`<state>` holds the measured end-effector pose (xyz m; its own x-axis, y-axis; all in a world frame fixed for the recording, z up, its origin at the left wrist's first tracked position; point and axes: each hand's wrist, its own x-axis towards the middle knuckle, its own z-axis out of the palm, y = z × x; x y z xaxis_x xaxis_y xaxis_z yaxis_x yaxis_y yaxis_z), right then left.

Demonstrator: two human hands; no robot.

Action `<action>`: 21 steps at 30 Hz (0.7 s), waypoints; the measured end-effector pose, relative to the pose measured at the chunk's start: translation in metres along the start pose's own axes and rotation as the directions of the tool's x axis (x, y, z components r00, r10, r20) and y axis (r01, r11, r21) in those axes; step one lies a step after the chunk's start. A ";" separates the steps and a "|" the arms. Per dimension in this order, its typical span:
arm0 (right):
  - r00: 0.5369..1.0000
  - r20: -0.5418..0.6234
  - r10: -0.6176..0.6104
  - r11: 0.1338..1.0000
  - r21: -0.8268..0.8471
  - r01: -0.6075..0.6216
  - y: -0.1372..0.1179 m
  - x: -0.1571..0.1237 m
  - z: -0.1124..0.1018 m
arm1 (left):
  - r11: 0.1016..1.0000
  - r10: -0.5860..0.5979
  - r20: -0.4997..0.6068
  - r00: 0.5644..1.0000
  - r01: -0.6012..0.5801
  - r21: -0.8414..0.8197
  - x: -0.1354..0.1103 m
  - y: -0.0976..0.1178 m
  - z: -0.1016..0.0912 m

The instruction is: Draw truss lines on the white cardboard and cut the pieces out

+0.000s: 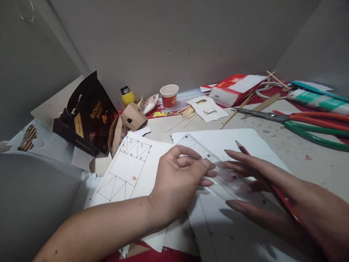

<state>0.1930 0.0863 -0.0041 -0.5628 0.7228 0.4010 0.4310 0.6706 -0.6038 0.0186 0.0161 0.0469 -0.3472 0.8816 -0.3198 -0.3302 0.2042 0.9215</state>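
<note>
My left hand [181, 174] pinches the edge of a clear plastic ruler [196, 145], which is tilted over a white sheet [242, 140]. Facing it, my right hand [289, 189] has its thumb and fingers spread around the ruler's blurred right part. A red and black pencil [280, 198] is tucked across that hand, its tip pointing up and away. I cannot tell whether the right fingertips touch the ruler. Left of my left hand lies a paper drawing [127, 167] of rectangles and triangles in dark lines, partly covered by my forearm.
A black box [92, 112] stands at the left. Behind are a yellow bottle [127, 96], a paper cup [169, 97], thin wooden sticks [188, 113] and a cut white card [208, 109]. Scissors [305, 123] with red and green handles lie right, near a red box [236, 87].
</note>
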 end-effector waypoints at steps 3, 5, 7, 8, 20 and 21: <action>0.972 0.072 -0.224 0.965 -0.123 0.231 0.004 -0.004 -0.001 | 0.999 -0.041 0.013 0.999 0.042 -0.024 0.001 -0.002 0.005; 0.958 0.091 -0.274 0.951 -0.127 0.284 0.007 0.000 -0.006 | 0.997 -0.073 0.036 0.997 0.073 -0.006 -0.001 -0.005 0.006; 0.947 0.088 -0.310 0.939 -0.130 0.319 0.010 0.010 -0.013 | 0.993 -0.113 0.080 0.990 0.110 0.046 -0.007 -0.011 0.003; 0.944 0.074 -0.321 0.933 -0.149 0.329 0.012 0.015 -0.017 | 0.988 -0.137 0.112 0.984 0.128 0.089 -0.012 -0.015 0.001; 0.932 0.127 -0.339 0.907 -0.218 0.359 0.034 0.043 -0.043 | -0.374 0.370 0.869 0.327 -0.804 0.462 -0.026 -0.042 -0.055; 0.934 0.147 -0.326 0.908 -0.227 0.353 0.035 0.043 -0.042 | -0.430 0.336 0.878 0.341 -0.774 0.465 -0.022 -0.041 -0.057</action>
<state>0.2135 0.1480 0.0214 -0.7700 0.4316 0.4699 0.3528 0.9017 -0.2501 -0.0101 -0.0364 0.0035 0.5414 0.7428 0.3939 0.8188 -0.5721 -0.0466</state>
